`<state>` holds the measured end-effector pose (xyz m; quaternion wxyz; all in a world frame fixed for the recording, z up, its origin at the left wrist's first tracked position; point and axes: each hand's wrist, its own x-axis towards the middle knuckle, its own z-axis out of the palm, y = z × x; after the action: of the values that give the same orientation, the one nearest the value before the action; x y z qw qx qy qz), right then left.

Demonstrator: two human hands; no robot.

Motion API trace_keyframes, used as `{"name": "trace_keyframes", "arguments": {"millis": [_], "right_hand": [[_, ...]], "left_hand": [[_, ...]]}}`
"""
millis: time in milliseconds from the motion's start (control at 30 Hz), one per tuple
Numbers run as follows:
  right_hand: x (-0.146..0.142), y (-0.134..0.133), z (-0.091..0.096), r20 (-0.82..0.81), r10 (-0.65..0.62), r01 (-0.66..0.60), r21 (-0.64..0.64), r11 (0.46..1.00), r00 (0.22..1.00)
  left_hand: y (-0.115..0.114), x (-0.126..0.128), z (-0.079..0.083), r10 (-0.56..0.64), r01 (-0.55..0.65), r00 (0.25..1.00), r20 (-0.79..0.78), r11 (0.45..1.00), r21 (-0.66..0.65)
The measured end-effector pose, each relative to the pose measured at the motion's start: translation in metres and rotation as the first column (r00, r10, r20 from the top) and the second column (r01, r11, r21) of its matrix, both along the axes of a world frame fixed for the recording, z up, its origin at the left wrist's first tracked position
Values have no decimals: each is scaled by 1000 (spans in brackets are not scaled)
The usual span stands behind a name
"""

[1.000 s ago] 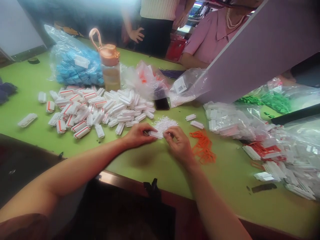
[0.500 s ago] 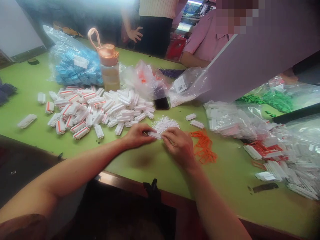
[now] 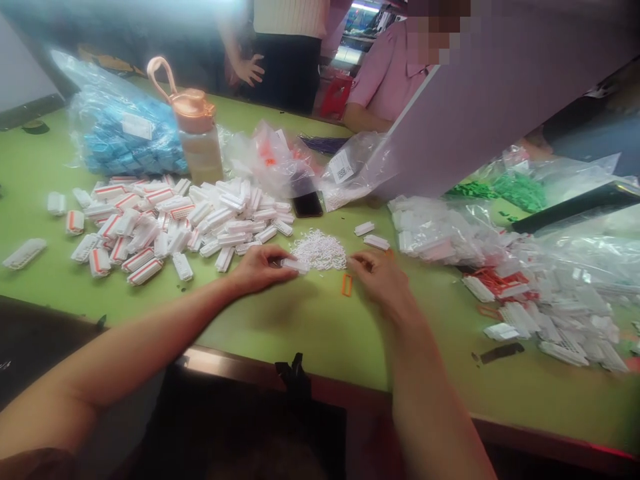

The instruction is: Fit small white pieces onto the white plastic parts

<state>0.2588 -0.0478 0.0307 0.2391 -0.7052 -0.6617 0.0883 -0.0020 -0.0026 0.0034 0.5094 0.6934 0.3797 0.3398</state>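
Note:
My left hand (image 3: 260,270) pinches a small white plastic strip (image 3: 294,266) by its left end, a little above the green table. Just behind the strip lies a heap of tiny white pieces (image 3: 320,249). At the heap's right edge is my right hand (image 3: 383,280), apart from the strip. Its thumb and fingers are closed together, and whatever is between them is too small to make out. A thin orange rectangular frame (image 3: 347,285) lies left of that hand, which hides most of the other orange frames.
A large pile of white strips, some orange-striped (image 3: 155,227), lies at left. Behind stand a bottle (image 3: 196,137) and a bag of blue parts (image 3: 127,137). A phone (image 3: 307,203) lies mid-table. Bags of white parts (image 3: 435,230) lie right, beside a slanted panel (image 3: 465,100). Two people are opposite.
My right hand has left the white strip and moved right, to the heap's edge. My left hand keeps hold of the strip. The whole view has swung slightly, so the table sits further left.

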Motion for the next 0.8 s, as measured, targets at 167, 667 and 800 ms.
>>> {"name": "trace_keyframes", "arguments": {"millis": [167, 667, 800], "right_hand": [[-4, -2, 0, 111, 93, -83, -93, 992, 989], [-5, -2, 6, 110, 19, -1, -169, 986, 994], [-12, -6, 9, 168, 47, -12, -203, 979, 985]], "left_hand": [[1, 0, 1, 10, -10, 1000, -12, 1000, -5], [1, -1, 1, -13, 13, 1000, -6, 1000, -17], [1, -1, 1, -17, 16, 1000, -11, 1000, -19]]}}
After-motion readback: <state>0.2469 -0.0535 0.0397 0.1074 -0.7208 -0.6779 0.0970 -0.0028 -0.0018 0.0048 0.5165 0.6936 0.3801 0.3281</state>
